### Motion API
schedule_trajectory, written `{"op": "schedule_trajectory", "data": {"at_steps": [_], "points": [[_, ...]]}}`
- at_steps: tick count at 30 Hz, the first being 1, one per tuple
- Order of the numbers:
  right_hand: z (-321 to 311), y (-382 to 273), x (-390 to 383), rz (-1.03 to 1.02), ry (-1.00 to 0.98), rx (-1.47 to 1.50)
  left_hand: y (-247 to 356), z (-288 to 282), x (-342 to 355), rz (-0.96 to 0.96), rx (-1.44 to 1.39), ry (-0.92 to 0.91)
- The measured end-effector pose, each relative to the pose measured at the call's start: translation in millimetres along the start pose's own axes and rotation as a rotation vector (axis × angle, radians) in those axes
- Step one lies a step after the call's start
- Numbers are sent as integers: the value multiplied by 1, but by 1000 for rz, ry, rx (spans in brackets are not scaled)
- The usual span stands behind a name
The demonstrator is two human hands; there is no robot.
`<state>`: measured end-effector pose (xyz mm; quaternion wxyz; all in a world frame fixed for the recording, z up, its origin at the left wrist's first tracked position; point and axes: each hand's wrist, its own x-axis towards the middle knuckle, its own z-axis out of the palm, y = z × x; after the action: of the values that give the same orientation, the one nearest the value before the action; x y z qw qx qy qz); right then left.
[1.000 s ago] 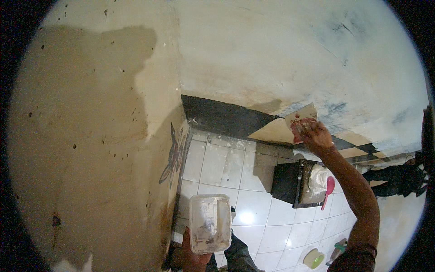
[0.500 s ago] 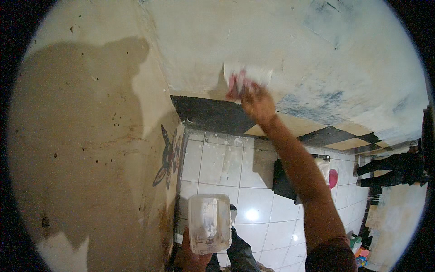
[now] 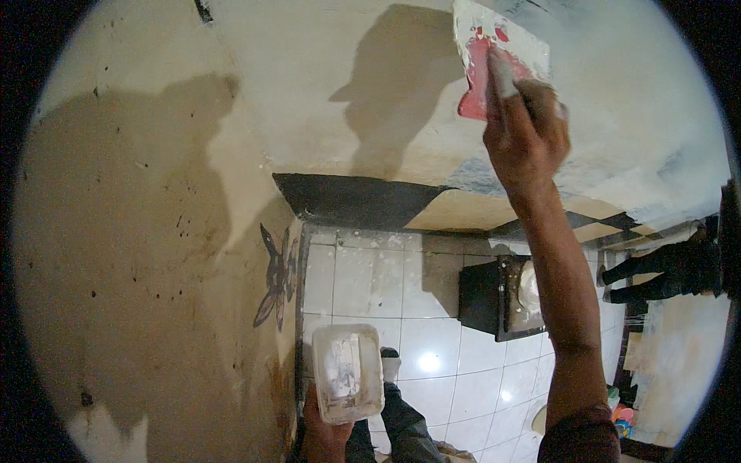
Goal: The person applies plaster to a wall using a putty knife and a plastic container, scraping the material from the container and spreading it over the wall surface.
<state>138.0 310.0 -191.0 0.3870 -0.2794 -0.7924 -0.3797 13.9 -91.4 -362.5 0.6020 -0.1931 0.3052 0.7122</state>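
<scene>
Currently, head view: two bare hands before a pale, patchy wall [image 3: 309,116].
Right hand [image 3: 531,127]: closed around a wide scraper [image 3: 478,69], arm stretched upward.
Scraper: in the right hand's fingers, its pink grip smeared with white and its whitish blade pointing up beyond the fingertips; whether the blade edge touches the wall, I cannot tell.
Left hand [image 3: 328,432]: well below the right one, holding a tub from beneath and the near side; the fingers are mostly hidden.
Tub [image 3: 373,378]: just above the left hand, rectangular, translucent, streaked with whitish residue inside.
Dark band [image 3: 355,199]: below and left of the right hand, along the wall's foot.
Black box-like stand [image 3: 480,297]: below the right hand, white material [image 3: 529,287] on top, partly behind the forearm.
Another person's legs [image 3: 648,282]: right of and below the right hand, dark-trousered.
</scene>
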Motion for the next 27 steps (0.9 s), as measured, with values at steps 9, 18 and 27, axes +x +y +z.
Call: {"op": "schedule_trajectory", "data": {"at_steps": [9,18,27], "points": [[91,-60,-270,-68,-647,111,12,37,76,15,-12,-212],[-7,7,-91,47,-74,135,27,88,83,93,-4,-229],[86,-10,-164,108,-418,-10,19,109,92,32,-20,-262]]}}
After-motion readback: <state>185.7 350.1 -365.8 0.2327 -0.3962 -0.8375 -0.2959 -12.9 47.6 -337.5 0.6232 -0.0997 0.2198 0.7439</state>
